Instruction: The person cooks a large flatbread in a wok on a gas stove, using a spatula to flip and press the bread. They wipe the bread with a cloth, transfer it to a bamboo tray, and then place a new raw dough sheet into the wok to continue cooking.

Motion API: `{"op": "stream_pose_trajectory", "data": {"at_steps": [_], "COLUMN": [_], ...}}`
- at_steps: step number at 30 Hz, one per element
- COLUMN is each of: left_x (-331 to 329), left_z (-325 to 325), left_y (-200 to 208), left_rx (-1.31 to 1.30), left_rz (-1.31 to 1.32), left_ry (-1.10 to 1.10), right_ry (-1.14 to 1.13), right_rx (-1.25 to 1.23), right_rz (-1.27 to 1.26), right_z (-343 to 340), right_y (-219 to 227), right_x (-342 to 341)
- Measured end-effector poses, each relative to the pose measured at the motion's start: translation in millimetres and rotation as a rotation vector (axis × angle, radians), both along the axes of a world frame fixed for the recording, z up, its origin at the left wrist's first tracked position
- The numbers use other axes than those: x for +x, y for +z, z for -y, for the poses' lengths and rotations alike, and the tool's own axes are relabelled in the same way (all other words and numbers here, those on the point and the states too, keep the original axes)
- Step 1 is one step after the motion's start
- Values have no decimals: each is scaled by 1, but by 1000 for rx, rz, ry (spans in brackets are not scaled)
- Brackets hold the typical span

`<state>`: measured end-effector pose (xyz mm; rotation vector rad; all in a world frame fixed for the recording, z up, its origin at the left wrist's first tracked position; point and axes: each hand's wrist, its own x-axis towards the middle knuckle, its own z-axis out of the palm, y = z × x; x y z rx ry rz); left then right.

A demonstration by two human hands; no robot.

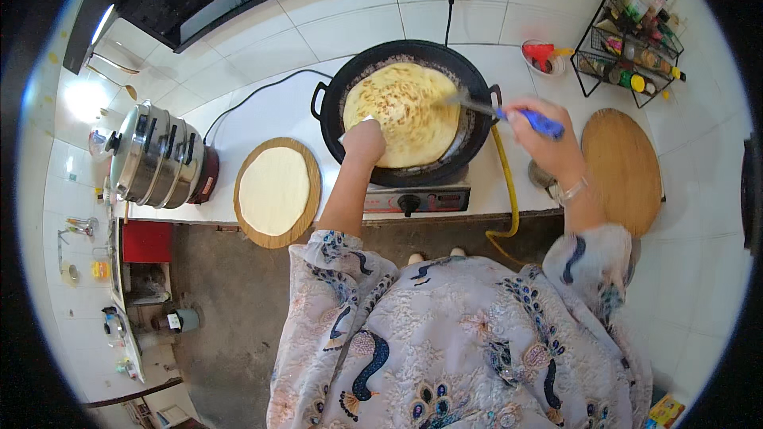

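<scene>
A round flatbread [401, 99] with browned spots lies in a black two-handled wok [381, 54], which sits on a gas stove [437, 200]. My right hand [548, 147] is closed round the blue handle of a spatula [544, 125]. Its metal blade, smeared by motion, is at the bread's right side. At the near left edge of the bread, my left hand [364, 141] is closed on a small white cloth or tissue [343, 138]; most of that is hidden by the fingers. To the left, a flat round of raw dough [274, 191] rests on a wooden board [253, 232].
A steel steamer [163, 159] stands at the counter's left end. Beyond my right hand are a bare round wooden board [620, 167], a small bowl [544, 57] and a rack of bottles [632, 52]. A yellow hose [506, 171] hangs over the counter edge.
</scene>
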<state>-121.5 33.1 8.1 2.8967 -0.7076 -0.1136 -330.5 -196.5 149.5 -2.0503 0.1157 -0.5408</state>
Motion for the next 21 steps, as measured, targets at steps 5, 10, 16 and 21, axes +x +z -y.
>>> {"op": "stream_pose_trajectory", "data": {"at_steps": [5, 10, 16, 21], "left_x": [-30, -19, -20, -29], "left_z": [-11, -30, -17, 4], "left_y": [18, 30, -6, -8], "left_rx": [-246, -347, -127, 72], "left_rz": [-151, 78, 76, -62], "left_ry": [-93, 11, -88, -39], "right_ry": [-120, -188, -167, -175], "right_rx": [172, 565, 1045, 1179], "right_rz": [150, 140, 204, 176], "right_z": [18, 26, 38, 37], "right_y": [-41, -43, -69, -89], "right_x": [3, -37, -54, -60]}}
